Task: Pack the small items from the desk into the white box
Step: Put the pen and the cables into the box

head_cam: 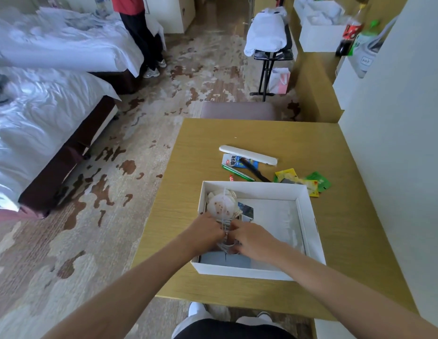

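The white box (311,216) sits open on the yellow desk (201,148). Inside its left part lies a round white mirror-like item (220,204) with a white cord (224,226), plus a small photo card (246,210) and grey packs (225,259). My left hand (203,228) and my right hand (249,237) meet over the cord inside the box, fingers pinched on it. Beyond the box lie a long white case (247,154), a blue packet (231,161), a black comb (254,171), a green pen (237,172), a small red item (231,178) and yellow (286,174) and green sachets (319,181).
A padded stool (238,110) stands at the desk's far edge. Two beds (41,106) fill the left, and a person (142,33) stands by them. A folding rack with white laundry (269,37) and a shelf with bottles (350,30) are at the back right. A wall borders the desk's right.
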### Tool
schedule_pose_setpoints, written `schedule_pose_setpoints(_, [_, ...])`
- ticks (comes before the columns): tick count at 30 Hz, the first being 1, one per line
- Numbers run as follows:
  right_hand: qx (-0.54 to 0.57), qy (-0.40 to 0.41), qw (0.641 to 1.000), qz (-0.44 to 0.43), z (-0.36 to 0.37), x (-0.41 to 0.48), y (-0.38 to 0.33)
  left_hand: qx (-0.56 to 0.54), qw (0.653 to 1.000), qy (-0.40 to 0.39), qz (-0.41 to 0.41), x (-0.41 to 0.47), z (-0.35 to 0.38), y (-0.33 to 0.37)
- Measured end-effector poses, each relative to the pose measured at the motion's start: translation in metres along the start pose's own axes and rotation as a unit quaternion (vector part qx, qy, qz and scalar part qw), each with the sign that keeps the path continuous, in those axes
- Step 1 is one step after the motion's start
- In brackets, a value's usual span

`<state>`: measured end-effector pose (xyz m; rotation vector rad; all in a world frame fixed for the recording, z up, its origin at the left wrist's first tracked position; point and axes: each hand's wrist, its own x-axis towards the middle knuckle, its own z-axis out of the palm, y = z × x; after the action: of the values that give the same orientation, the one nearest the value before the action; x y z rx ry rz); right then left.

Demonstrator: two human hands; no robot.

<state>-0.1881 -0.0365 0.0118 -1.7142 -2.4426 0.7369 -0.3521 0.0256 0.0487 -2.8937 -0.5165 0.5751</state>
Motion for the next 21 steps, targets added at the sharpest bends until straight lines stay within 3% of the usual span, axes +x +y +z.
schedule_pose_setpoints(4, [-0.093, -0.034, 0.990, -0.101, -0.006, -0.006, 0.009, -0.090, 0.994, -0.057, -0.004, -0.002, 0.000, -0.006])
schedule_pose_setpoints(8, [-0.169, -0.008, 0.970, -0.172, -0.006, -0.007, 0.018, -0.170, 0.985, 0.000, -0.030, -0.018, -0.006, -0.012])
schedule_pose_setpoints(10, [-0.112, -0.013, 0.981, -0.157, -0.007, -0.007, 0.020, -0.257, 0.961, 0.065, -0.082, -0.025, -0.009, -0.018])
schedule_pose_setpoints(13, [0.070, -0.015, 0.995, -0.067, -0.022, -0.009, 0.027, -0.363, 0.897, 0.177, -0.181, -0.025, -0.014, -0.029])
schedule_pose_setpoints(16, [0.182, 0.054, 0.982, -0.021, -0.051, -0.010, 0.042, -0.405, 0.840, 0.266, -0.247, -0.011, -0.023, -0.043])
schedule_pose_setpoints(21, [0.220, 0.132, 0.966, 0.030, -0.108, 0.010, 0.075, -0.463, 0.786, 0.282, -0.297, 0.038, -0.037, -0.085])
